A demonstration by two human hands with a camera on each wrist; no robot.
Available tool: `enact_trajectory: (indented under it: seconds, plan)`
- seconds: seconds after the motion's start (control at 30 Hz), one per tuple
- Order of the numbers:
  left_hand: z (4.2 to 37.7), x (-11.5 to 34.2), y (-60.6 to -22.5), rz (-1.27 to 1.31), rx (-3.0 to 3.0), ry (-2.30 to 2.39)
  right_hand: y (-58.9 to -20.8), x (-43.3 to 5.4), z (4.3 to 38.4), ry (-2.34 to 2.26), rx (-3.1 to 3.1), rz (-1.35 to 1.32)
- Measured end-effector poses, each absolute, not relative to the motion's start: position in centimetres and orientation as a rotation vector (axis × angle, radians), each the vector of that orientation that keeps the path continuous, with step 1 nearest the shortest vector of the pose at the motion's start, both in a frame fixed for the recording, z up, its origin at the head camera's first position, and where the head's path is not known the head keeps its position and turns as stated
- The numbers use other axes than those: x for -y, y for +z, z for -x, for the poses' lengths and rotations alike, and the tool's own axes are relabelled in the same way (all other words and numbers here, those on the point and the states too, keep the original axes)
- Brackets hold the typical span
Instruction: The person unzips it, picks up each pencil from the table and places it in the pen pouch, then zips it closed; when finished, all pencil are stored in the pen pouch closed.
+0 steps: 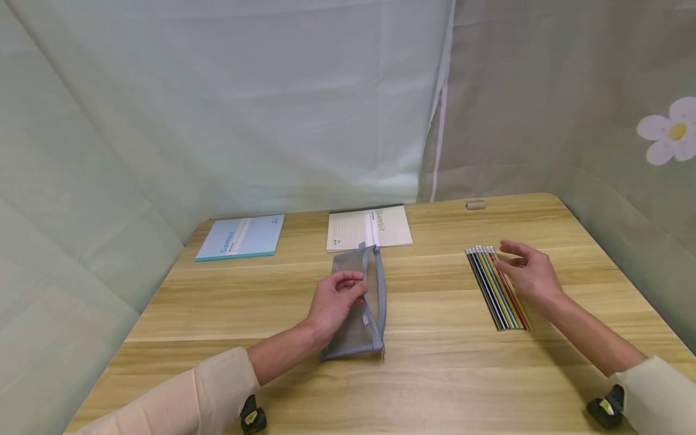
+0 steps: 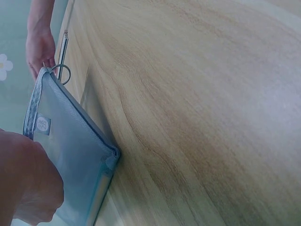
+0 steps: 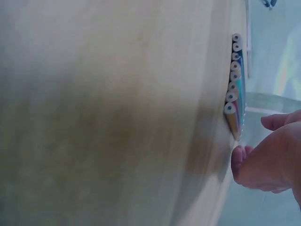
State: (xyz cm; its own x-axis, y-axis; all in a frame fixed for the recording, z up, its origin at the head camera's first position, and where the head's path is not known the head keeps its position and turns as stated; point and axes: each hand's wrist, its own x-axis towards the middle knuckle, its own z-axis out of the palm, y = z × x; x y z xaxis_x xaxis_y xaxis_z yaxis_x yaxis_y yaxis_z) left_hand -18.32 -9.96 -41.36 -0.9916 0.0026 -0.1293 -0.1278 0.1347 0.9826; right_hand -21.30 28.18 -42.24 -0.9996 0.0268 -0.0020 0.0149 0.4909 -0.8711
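Observation:
A grey-blue translucent zip pouch [image 1: 350, 338] stands tilted on the table, its zipped edge raised. My left hand [image 1: 333, 302] pinches that upper edge between thumb and fingers; the left wrist view shows the pouch [image 2: 75, 150] leaning, a small round label on its side and a ring at its far corner. To the right lies a flat row of several coloured pencils [image 1: 497, 296], eraser ends away from me. Over the right-hand side of the row is my right hand [image 1: 530, 275], thumb and fingers parted with nothing between them. Whether it touches a pencil I cannot tell.
Behind the pouch lies a cream notebook [image 1: 370, 228], and a blue notebook [image 1: 240, 237] is at the back left. A small brownish block [image 1: 475, 205] sits near the back edge. Cloth curtains [image 1: 272, 109] hang around the wooden table [image 1: 435, 374].

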Motion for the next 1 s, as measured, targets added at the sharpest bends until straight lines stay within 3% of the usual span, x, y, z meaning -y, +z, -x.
enact_trajectory:
  seconds: [1.0]
  plan:
    - [18.4,10.3,-41.5,0.087,-2.283,2.034,-43.5,-29.1,21.2,1.363,2.804,-0.023]
